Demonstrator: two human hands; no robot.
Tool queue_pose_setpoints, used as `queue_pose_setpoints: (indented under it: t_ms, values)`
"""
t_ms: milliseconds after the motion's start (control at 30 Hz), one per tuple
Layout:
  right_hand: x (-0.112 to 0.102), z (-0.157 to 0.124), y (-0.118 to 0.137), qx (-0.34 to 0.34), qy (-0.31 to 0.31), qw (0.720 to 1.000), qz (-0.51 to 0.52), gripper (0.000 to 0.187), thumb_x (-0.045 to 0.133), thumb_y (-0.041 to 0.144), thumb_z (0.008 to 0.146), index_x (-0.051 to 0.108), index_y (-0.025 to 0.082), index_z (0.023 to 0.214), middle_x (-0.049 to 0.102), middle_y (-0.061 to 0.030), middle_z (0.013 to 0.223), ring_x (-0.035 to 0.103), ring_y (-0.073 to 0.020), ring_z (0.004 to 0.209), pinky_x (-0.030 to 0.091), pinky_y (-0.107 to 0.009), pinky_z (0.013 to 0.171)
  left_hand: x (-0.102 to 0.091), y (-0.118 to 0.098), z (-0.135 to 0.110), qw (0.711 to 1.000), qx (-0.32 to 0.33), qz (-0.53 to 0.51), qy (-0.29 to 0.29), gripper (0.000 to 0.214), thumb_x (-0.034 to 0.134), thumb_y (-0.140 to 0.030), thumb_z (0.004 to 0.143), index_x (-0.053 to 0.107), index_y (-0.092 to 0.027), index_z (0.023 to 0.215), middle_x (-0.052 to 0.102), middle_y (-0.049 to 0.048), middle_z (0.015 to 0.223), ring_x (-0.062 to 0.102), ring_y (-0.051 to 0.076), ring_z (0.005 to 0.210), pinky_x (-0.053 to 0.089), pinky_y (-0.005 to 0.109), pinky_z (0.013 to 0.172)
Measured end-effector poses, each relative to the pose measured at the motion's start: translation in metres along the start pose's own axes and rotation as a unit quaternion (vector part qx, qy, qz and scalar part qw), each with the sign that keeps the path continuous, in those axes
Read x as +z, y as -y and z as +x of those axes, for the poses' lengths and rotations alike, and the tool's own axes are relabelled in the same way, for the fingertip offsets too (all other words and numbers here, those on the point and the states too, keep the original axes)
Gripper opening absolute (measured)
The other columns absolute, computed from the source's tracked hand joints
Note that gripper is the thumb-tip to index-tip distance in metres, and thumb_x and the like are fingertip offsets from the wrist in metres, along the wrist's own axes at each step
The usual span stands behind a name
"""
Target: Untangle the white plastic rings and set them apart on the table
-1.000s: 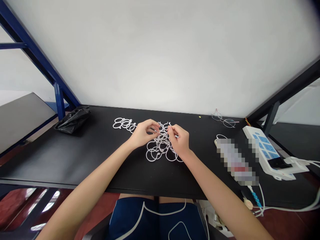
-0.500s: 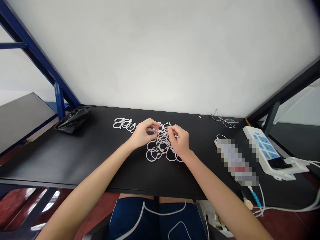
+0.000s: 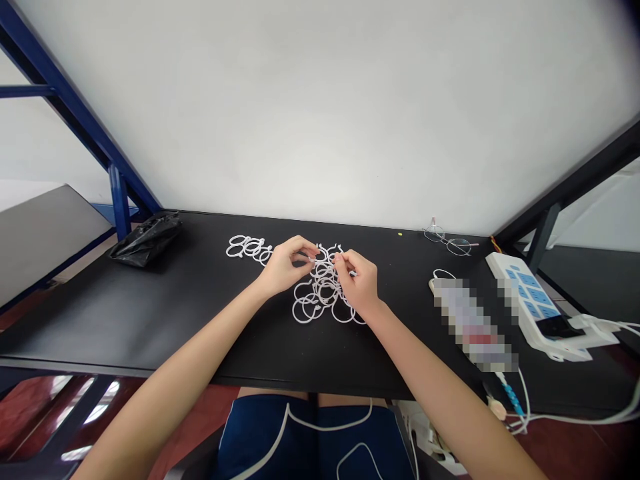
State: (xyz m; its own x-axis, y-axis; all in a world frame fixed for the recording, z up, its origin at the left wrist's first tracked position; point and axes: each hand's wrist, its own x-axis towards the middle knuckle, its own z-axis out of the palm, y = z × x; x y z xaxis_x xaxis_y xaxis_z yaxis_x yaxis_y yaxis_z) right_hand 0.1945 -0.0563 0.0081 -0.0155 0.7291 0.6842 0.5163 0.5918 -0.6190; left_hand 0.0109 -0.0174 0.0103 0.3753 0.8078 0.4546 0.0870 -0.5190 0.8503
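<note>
Several white curtain rings (image 3: 327, 291), thin open loops with small knobbed ends, lie in an overlapping heap on the black table (image 3: 200, 307). Above the heap's far part, my left hand (image 3: 290, 265) is closed in a pinch on a white ring, thumb and fingertips facing right. Opposite it, my right hand (image 3: 357, 279) also pinches at a white ring, its fingers curled in. Only slivers of what they hold show between the fingertips, so I cannot tell whether it is one ring or two. A smaller row of white rings (image 3: 245, 247) lies left of my left hand, partly behind it.
A crumpled black plastic bag (image 3: 147, 240) sits at the back left. Wire-framed glasses (image 3: 457, 246) lie at the back right. Nearer on that side are a blurred-out phone (image 3: 473, 325) with a cable and a white power strip (image 3: 530, 300). A white wall rises behind the table.
Almost nothing differs. My left fingertips have shifted very slightly, while my right hand and the heap of rings stay in place.
</note>
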Motion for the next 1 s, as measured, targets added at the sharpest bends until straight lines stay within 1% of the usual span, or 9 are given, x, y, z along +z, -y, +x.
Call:
queue_pose_setpoints:
  t_ms: [133,267,367,533,600,700,767,800,1000]
  values:
    - [0.0,0.0,-0.0002,0.002,0.0,1.0,-0.001,0.032,0.048,0.028,0.095,0.05,0.021,0.064,0.052,0.0027,0.056,0.046,-0.0103,0.049,0.039,-0.026,0.054,0.0008,0.0004,0.0,1.0,-0.011,-0.006,-0.006,0.014,0.067,-0.016,0.078,0.064,-0.016,0.091,0.06,0.0049,0.095,0.063,0.015,0.091,0.059,0.031,0.082]
    - [0.0003,-0.0002,-0.0005,0.002,0.0,1.0,0.0,0.032,0.048,0.029,0.095,0.051,0.021,0.065,0.052,0.0025,0.056,0.046,-0.0104,0.049,0.039,-0.026,0.054,0.0017,-0.0002,0.0,0.999,-0.027,-0.016,-0.011,0.015,0.07,-0.02,0.077,0.063,-0.015,0.089,0.062,0.0052,0.093,0.065,0.016,0.091,0.06,0.032,0.081]
    - [0.0006,-0.0003,-0.0009,0.002,0.002,1.0,-0.002,0.032,0.048,0.03,0.095,0.051,0.021,0.065,0.052,0.0023,0.057,0.046,-0.0106,0.049,0.04,-0.026,0.054,0.0021,-0.0019,0.0,0.999,-0.042,-0.019,-0.013,0.018,0.072,-0.021,0.075,0.064,-0.015,0.09,0.065,0.0053,0.092,0.066,0.016,0.088,0.061,0.031,0.078]
    - [0.0002,0.0001,-0.0004,-0.005,0.004,1.0,0.001,0.03,0.049,0.027,0.095,0.051,0.021,0.065,0.052,0.0025,0.057,0.047,-0.0105,0.05,0.04,-0.026,0.054,0.0019,-0.0039,-0.0003,0.998,-0.055,-0.012,-0.02,0.021,0.074,-0.025,0.074,0.064,-0.015,0.09,0.067,0.0063,0.091,0.068,0.017,0.086,0.06,0.026,0.068]
    - [0.0002,-0.0001,0.0002,-0.014,0.022,1.0,0.015,0.025,0.052,0.028,0.093,0.055,0.021,0.069,0.054,0.0024,0.059,0.049,-0.0103,0.05,0.042,-0.025,0.054,0.0016,-0.0043,-0.0004,0.998,-0.053,-0.007,-0.025,0.022,0.075,-0.027,0.074,0.064,-0.014,0.089,0.068,0.0069,0.091,0.068,0.018,0.087,0.059,0.025,0.065]
    - [0.0012,-0.0013,0.0005,-0.017,0.073,0.996,0.048,0.01,0.062,0.031,0.087,0.062,0.021,0.087,0.063,0.0018,0.07,0.052,-0.009,0.049,0.046,-0.025,0.055,0.0015,-0.0053,-0.0004,0.998,-0.049,-0.007,-0.027,0.023,0.075,-0.029,0.075,0.065,-0.014,0.089,0.068,0.0079,0.092,0.068,0.019,0.089,0.059,0.024,0.063]
    - [0.0022,-0.0023,-0.0001,-0.012,0.1,0.993,0.057,0.017,0.066,0.031,0.084,0.063,0.022,0.097,0.066,0.0015,0.075,0.053,-0.008,0.047,0.048,-0.025,0.055,0.0015,-0.0065,-0.0004,0.998,-0.05,-0.013,-0.03,0.024,0.075,-0.03,0.075,0.065,-0.014,0.089,0.068,0.0084,0.092,0.068,0.02,0.089,0.058,0.024,0.062]
    - [0.0027,-0.0027,-0.0004,-0.012,0.105,0.993,0.055,0.019,0.067,0.029,0.083,0.064,0.022,0.1,0.066,0.0015,0.075,0.054,-0.0078,0.046,0.048,-0.025,0.056,0.0016,-0.0072,-0.0004,0.998,-0.052,-0.017,-0.032,0.024,0.075,-0.03,0.075,0.065,-0.014,0.088,0.068,0.0086,0.092,0.069,0.02,0.089,0.058,0.023,0.061]
    - [0.0045,-0.0023,-0.0027,-0.02,0.091,0.995,0.028,0.011,0.064,0.02,0.084,0.066,0.02,0.095,0.067,0.0013,0.073,0.055,-0.0082,0.047,0.05,-0.026,0.06,0.0025,-0.009,-0.0013,0.996,-0.054,-0.054,-0.055,0.026,0.081,-0.028,0.07,0.065,-0.013,0.084,0.07,0.0076,0.086,0.07,0.02,0.084,0.056,0.021,0.058]
